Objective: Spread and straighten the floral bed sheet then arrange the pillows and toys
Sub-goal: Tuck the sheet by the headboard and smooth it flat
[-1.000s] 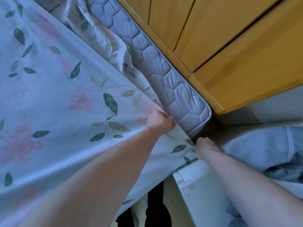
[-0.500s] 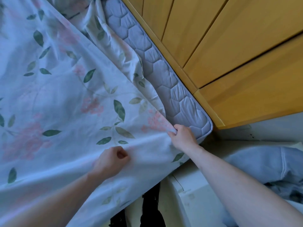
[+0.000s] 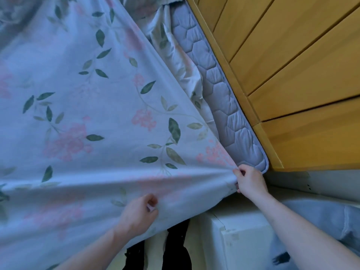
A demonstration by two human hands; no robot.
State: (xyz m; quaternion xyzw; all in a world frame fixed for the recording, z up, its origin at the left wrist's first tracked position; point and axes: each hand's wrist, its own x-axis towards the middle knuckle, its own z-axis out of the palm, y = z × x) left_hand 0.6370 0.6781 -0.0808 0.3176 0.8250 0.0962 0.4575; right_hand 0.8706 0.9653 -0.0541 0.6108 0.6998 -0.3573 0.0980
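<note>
Both hands pinch the hem of the floral bed sheet (image 3: 93,117). Right hand (image 3: 251,181), at about 4 o'clock in the view, holds the sheet's corner just beside the exposed mattress (image 3: 224,106) corner; half a second earlier it gripped the same corner. Left hand (image 3: 138,217), at about 6 o'clock, grips the hem where it overhangs the bed's edge; a second earlier it was up near the mattress corner and has since shifted along the hem, away from the right hand. Between the two grips the cloth now runs in a taut fold, and the sheet covers most of the bed from 7 to 12 o'clock. A quilted strip of mattress remains bare along the wooden panelling (image 3: 292,65) at 1 to 3 o'clock, so spreading appears unfinished. No pillows or toys are visible.
</note>
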